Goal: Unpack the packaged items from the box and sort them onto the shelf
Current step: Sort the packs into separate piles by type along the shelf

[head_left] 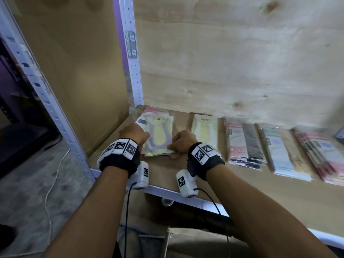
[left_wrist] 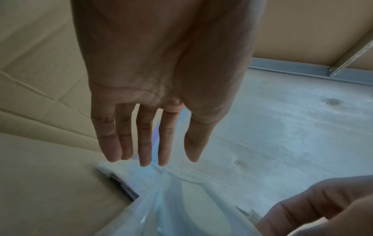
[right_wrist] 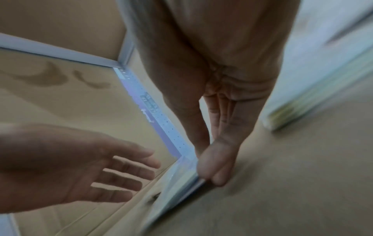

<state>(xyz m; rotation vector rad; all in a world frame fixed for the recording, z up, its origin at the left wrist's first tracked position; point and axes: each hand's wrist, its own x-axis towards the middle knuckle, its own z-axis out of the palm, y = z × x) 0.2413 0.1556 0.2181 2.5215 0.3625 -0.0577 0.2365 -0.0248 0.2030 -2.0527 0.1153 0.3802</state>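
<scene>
From where I'm watching, my right hand (head_left: 183,141) has its grip pinched on the near corner of the sock pack stack (head_left: 159,135), lying at the shelf (head_left: 242,185) far left end. My left hand (left_wrist: 161,89) hovers beside it, fingers straight and apart.

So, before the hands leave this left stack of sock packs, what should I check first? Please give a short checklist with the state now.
1. Right hand grip: thumb and fingers pinch the near right corner of the left stack. Ok.
2. Left hand free: fingers straight above the stack, holding nothing. Ok.
3. Stack fully on the shelf board: ok.
4. Stack squared: pack edges fan out unevenly. Not ok.
5. Apart from the second ENE stack: bare board between them. Ok.
6. Box with remaining packs: not identifiable in any view. Cannot tell.
</scene>
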